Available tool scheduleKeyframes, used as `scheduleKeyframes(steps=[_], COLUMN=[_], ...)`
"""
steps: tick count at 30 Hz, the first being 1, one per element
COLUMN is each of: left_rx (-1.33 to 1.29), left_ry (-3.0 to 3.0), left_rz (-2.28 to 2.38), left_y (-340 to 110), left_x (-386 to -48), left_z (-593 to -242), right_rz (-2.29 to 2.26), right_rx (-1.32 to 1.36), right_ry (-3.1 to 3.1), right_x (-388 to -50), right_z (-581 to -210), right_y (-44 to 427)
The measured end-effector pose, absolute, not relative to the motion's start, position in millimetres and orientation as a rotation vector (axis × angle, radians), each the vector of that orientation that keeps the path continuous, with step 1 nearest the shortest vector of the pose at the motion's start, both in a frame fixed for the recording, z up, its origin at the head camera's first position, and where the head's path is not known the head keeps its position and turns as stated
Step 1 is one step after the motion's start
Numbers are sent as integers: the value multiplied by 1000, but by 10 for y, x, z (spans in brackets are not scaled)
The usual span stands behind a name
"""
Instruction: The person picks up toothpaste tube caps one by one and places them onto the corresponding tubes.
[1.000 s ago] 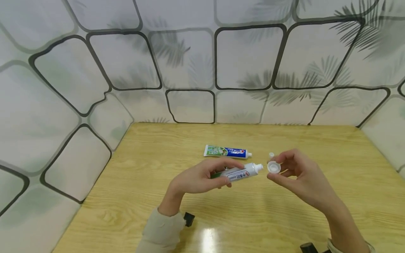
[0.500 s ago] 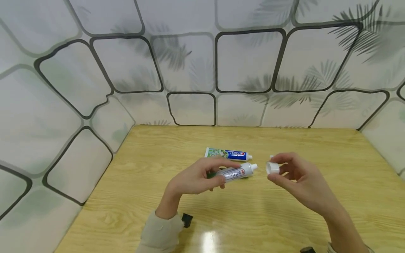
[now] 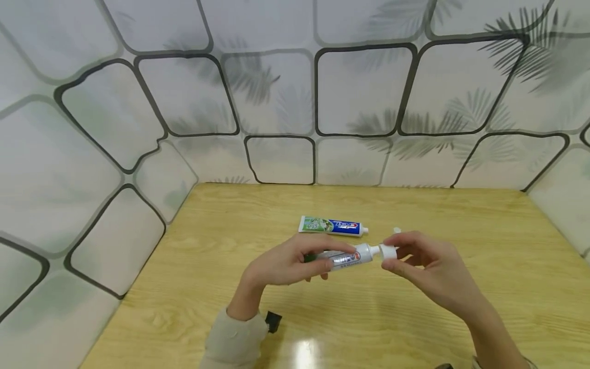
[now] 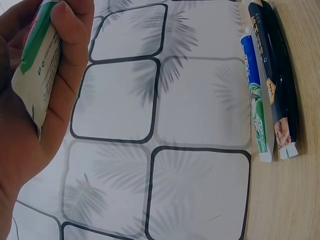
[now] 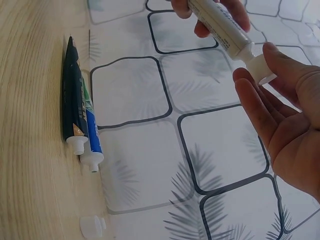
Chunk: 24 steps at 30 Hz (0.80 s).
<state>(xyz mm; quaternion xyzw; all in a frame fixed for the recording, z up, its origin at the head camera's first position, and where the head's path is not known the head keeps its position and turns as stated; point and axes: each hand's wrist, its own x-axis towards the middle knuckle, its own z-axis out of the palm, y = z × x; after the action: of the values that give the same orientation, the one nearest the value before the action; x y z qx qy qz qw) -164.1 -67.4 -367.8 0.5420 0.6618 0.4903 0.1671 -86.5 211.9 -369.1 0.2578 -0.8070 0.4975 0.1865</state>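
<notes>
My left hand (image 3: 288, 262) holds a white and green toothpaste tube (image 3: 344, 259) about its body, with the nozzle facing right. The tube's flat green and cream tail (image 4: 41, 75) shows in the left wrist view. Between thumb and fingers, my right hand (image 3: 435, 264) pinches a white cap (image 3: 389, 252). The cap sits at the tip of the nozzle; whether it is threaded on cannot be told. Behind the hands lies a blue and green toothpaste tube (image 3: 331, 226), its nozzle uncapped. Next to it is a dark toothpaste tube (image 4: 274, 75), hidden from the head view by my left hand.
Another white cap (image 3: 397, 230) lies on the wooden table (image 3: 203, 246), just beyond my right fingers. A patterned cloth wall (image 3: 276, 97) rises behind the table and along its sides. A black strap piece (image 3: 273, 322) hangs by my left sleeve.
My right hand has moved left and turned the cap's opening toward the tube. The cap, earlier apart from the nozzle, now meets it. My left hand keeps its hold.
</notes>
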Motion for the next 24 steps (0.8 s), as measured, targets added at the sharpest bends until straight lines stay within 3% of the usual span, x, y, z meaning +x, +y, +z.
scheduleKeyframes(steps=[24], left_rx=[1556], left_ry=[1946], left_rz=[1338], left_y=[-663], left_x=[-1653], left_z=[-3684], right_rz=[1271], right_rx=[747], right_ry=[-2271], right_x=[-928], right_z=[-3760], right_y=[2028])
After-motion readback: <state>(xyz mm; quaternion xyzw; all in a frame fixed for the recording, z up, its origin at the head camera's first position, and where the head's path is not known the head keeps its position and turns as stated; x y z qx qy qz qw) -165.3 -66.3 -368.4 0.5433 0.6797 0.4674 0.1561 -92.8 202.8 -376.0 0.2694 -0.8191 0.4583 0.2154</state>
